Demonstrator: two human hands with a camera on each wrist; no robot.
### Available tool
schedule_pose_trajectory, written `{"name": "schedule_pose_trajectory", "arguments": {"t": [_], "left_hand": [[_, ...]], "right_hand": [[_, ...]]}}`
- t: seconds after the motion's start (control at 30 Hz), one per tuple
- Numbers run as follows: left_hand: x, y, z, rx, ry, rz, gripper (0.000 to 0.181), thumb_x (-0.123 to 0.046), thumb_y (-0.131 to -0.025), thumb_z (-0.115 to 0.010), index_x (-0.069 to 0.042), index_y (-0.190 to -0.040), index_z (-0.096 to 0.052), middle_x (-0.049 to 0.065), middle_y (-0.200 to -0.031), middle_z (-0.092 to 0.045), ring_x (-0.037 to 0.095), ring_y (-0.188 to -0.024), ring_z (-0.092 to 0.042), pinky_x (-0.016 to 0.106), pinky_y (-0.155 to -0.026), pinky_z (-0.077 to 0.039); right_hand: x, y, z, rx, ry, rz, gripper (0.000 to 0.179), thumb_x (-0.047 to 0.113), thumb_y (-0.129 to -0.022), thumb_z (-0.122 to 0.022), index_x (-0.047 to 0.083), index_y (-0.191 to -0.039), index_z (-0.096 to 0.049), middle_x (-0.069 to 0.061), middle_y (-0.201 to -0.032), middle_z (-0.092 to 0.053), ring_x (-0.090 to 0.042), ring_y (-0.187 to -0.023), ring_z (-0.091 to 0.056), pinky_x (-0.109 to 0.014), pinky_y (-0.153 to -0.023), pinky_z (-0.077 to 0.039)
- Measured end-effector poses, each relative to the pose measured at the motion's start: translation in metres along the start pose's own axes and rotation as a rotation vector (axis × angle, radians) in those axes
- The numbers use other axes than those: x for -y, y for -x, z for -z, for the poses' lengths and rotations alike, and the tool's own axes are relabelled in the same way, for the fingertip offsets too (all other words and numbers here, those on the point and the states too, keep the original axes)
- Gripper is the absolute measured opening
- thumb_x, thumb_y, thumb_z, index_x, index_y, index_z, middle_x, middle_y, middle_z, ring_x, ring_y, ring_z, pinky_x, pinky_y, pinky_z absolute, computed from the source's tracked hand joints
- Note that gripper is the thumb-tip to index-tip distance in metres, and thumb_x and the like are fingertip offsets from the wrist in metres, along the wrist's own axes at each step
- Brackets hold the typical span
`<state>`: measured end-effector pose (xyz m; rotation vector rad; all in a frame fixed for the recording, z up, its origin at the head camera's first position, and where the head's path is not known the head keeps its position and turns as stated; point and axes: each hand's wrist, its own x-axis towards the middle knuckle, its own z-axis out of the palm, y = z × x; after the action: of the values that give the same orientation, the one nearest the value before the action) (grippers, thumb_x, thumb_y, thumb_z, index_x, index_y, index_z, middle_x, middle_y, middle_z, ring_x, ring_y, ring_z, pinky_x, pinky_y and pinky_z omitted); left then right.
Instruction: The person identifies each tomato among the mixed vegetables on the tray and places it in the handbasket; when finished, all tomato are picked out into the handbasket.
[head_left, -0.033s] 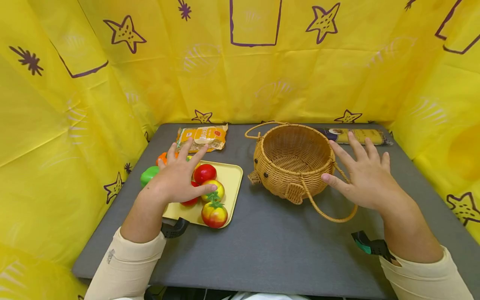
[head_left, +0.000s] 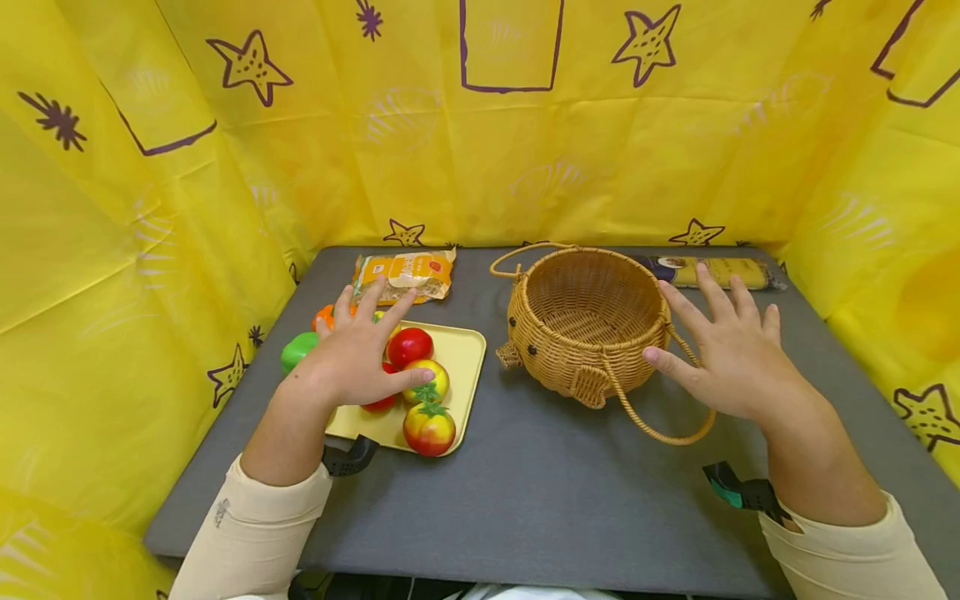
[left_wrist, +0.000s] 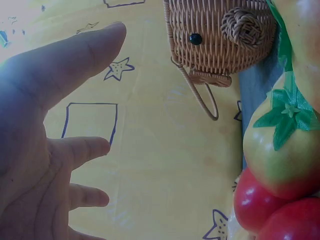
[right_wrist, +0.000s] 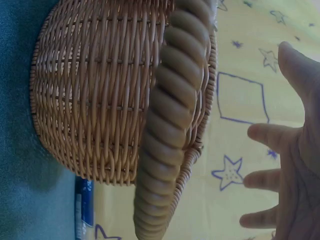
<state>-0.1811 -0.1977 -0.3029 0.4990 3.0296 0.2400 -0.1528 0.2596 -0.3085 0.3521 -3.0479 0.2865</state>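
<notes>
My left hand [head_left: 352, 358] hovers with spread fingers over a pale yellow tray [head_left: 469, 354], holding nothing. On the tray lie a yellow-red tomato [head_left: 429, 432] with green leaves, a second one [head_left: 437, 377] behind it, and a red round fruit or vegetable [head_left: 410, 345]. Partly covered by the hand are a green pepper-like piece [head_left: 297, 350] and an orange one [head_left: 324, 317]. My right hand [head_left: 735, 362], also spread and holding nothing, is held beside a wicker basket [head_left: 555, 367] with a pig's snout. In the right wrist view, the basket's twisted handle [right_wrist: 170, 115] appears apart from the fingers.
An orange-and-clear food bag [head_left: 416, 273] lies behind the tray. Behind the basket, a long yellow-and-blue packet [head_left: 735, 272] lies near the far edge. The grey table [head_left: 540, 500] is enclosed by yellow patterned cloth [head_left: 465, 167] at the back and sides.
</notes>
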Motion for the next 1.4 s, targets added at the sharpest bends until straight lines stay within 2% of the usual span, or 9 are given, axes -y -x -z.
{"name": "schedule_pose_trajectory", "arguments": {"t": [0.23, 0.43, 0.63, 0.87, 1.03, 1.13, 1.3, 1.4], "left_hand": [[0.003, 0.000, -0.001, 0.001, 0.019, 0.013, 0.111, -0.080, -0.079, -0.064, -0.039, -0.165, -0.008, 0.017, -0.171, 0.002, 0.060, -0.150, 0.005, 0.089, -0.102, -0.011], [0.006, 0.001, -0.001, 0.016, 0.017, 0.019, 0.112, -0.081, -0.078, -0.063, -0.039, -0.165, -0.007, 0.016, -0.171, 0.005, 0.059, -0.150, 0.006, 0.088, -0.104, -0.010], [0.005, 0.002, -0.004, 0.017, 0.007, 0.005, 0.113, -0.084, -0.078, -0.061, -0.038, -0.165, -0.006, 0.015, -0.171, 0.006, 0.060, -0.150, 0.004, 0.090, -0.102, -0.009], [0.002, 0.004, -0.007, 0.033, 0.028, -0.012, 0.110, -0.080, -0.079, -0.064, -0.042, -0.164, -0.007, 0.011, -0.172, 0.007, 0.051, -0.154, 0.007, 0.087, -0.105, -0.012], [0.000, 0.008, -0.011, 0.057, 0.042, -0.049, 0.109, -0.079, -0.078, -0.066, -0.040, -0.164, -0.010, 0.011, -0.172, 0.000, 0.051, -0.153, 0.000, 0.085, -0.107, -0.018], [-0.002, 0.011, -0.014, 0.062, 0.051, -0.093, 0.107, -0.072, -0.080, -0.071, -0.036, -0.165, -0.017, 0.013, -0.172, -0.005, 0.053, -0.152, -0.008, 0.080, -0.108, -0.026], [-0.005, 0.018, -0.023, 0.081, 0.091, -0.192, 0.095, -0.054, -0.085, -0.077, -0.024, -0.162, -0.031, 0.015, -0.170, -0.015, 0.049, -0.150, -0.020, 0.069, -0.111, -0.036], [-0.008, 0.023, -0.028, 0.107, 0.107, -0.229, 0.087, -0.048, -0.086, -0.078, -0.020, -0.159, -0.038, 0.016, -0.165, -0.028, 0.045, -0.147, -0.029, 0.063, -0.112, -0.039]], "right_hand": [[-0.001, -0.002, 0.000, 0.032, 0.013, -0.030, 0.093, 0.074, -0.095, -0.045, 0.037, -0.165, 0.003, -0.011, -0.169, 0.023, -0.062, -0.149, 0.009, -0.090, -0.100, 0.001], [0.005, -0.001, -0.001, 0.025, 0.007, -0.012, 0.094, 0.074, -0.094, -0.048, 0.035, -0.165, -0.001, -0.011, -0.170, 0.020, -0.060, -0.150, 0.009, -0.090, -0.101, 0.002], [0.012, 0.002, -0.003, -0.003, 0.005, 0.039, 0.095, 0.071, -0.092, -0.056, 0.037, -0.165, -0.005, -0.009, -0.173, 0.010, -0.059, -0.151, 0.003, -0.090, -0.102, -0.003], [0.026, 0.004, -0.011, 0.004, -0.016, 0.126, 0.091, 0.068, -0.092, -0.059, 0.032, -0.165, -0.018, -0.012, -0.172, -0.011, -0.055, -0.153, -0.004, -0.087, -0.105, -0.007], [0.031, 0.005, -0.022, 0.041, -0.066, 0.208, 0.082, 0.063, -0.094, -0.062, 0.031, -0.163, -0.029, -0.010, -0.169, -0.025, -0.048, -0.155, -0.011, -0.085, -0.107, -0.009], [0.032, 0.004, -0.026, 0.044, -0.077, 0.237, 0.077, 0.059, -0.095, -0.063, 0.030, -0.160, -0.036, -0.010, -0.166, -0.032, -0.048, -0.154, -0.017, -0.084, -0.108, -0.013], [0.031, 0.003, -0.030, -0.017, -0.079, 0.269, 0.069, 0.053, -0.094, -0.068, 0.024, -0.154, -0.049, -0.014, -0.159, -0.044, -0.052, -0.149, -0.026, -0.080, -0.107, -0.024], [0.030, 0.001, -0.033, -0.064, -0.095, 0.294, 0.066, 0.048, -0.092, -0.073, 0.021, -0.149, -0.055, -0.017, -0.152, -0.051, -0.054, -0.145, -0.031, -0.076, -0.109, -0.028]]}}
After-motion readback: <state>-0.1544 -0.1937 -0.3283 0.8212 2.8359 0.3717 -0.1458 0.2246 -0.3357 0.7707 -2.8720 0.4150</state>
